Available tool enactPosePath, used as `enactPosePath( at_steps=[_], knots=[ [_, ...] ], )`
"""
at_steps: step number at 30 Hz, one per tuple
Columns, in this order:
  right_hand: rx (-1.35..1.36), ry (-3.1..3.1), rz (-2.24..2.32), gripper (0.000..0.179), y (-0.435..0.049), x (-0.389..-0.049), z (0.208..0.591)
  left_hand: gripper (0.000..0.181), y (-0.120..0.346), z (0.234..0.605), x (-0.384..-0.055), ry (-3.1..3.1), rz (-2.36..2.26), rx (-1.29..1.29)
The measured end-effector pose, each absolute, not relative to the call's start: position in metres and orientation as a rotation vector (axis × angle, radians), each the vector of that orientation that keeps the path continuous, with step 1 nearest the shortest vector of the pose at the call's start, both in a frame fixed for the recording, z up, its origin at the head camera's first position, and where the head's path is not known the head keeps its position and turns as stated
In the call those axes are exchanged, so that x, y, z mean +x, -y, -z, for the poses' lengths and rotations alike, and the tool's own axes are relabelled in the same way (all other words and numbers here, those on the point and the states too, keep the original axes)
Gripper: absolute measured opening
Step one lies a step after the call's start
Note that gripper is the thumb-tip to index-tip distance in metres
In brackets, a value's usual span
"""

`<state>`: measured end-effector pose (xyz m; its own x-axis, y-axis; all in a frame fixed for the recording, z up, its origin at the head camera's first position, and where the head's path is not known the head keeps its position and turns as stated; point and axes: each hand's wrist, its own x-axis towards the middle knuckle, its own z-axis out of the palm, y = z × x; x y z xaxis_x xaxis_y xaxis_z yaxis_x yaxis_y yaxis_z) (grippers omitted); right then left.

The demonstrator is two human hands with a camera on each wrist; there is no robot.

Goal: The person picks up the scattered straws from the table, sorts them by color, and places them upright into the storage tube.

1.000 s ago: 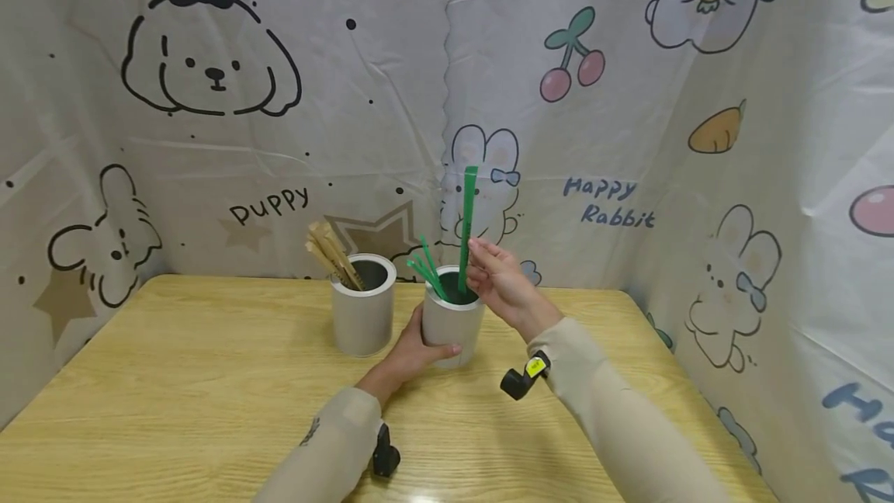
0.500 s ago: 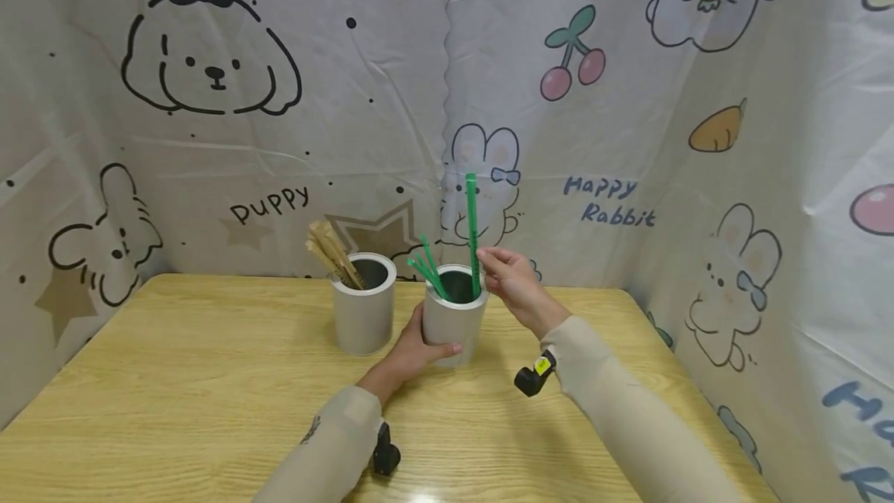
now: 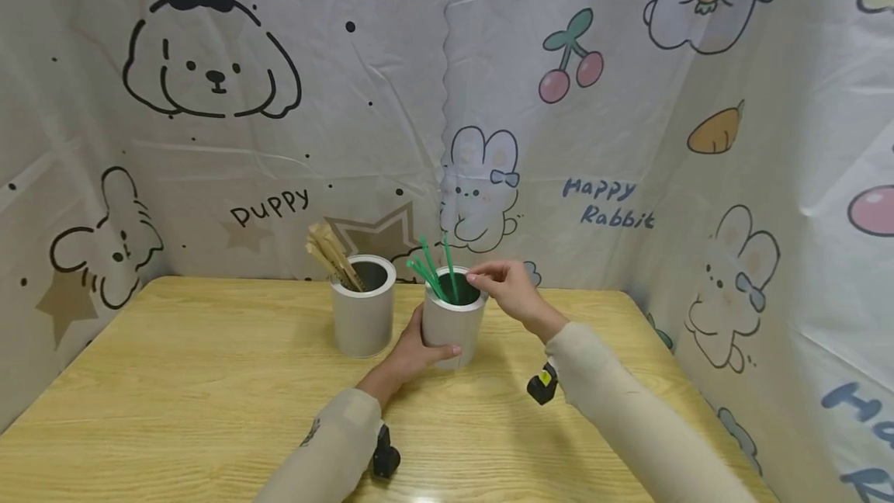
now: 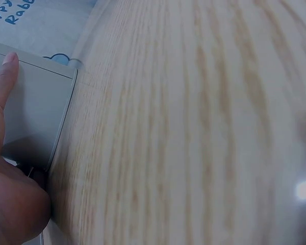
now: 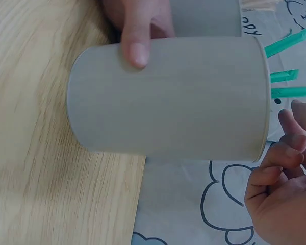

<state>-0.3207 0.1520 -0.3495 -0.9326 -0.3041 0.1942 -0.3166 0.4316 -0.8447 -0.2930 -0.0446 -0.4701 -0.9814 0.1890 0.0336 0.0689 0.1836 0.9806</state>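
My left hand (image 3: 410,354) grips the side of a light grey cylindrical cup (image 3: 461,326), its thumb lying across the front. Several slim green straws (image 3: 427,268) stand in this cup, leaning left. One more green straw (image 3: 450,264) rises nearly upright from the middle of the opening. At the cup's right rim is my right hand (image 3: 520,295), thumb and forefinger close together. In the right wrist view the fingers (image 5: 275,161) of that hand are loosely bent beside the mouth of the cup, with nothing visible between them. The lower ends of the straws are hidden inside.
A matching grey cup (image 3: 362,326) stands just left, holding a bundle of tan sticks (image 3: 328,249) that lean left. Both cups are on a light wood table (image 3: 209,386). Behind it hangs a printed cartoon cloth (image 3: 377,99).
The green straw that my right hand pinched upright has dropped into the right cup and now leans slightly left. My right hand has lowered to the rim; my left hand keeps its hold.
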Motion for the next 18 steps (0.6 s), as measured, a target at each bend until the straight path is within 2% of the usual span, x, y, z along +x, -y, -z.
enactPosePath(
  at_steps=[18],
  knots=[
    [0.633, 2.585, -1.543, 0.024, -0.174, -0.305, 0.360, 0.108, 0.043, 0.468, -0.293, -2.354, -1.960, 0.274]
  ],
)
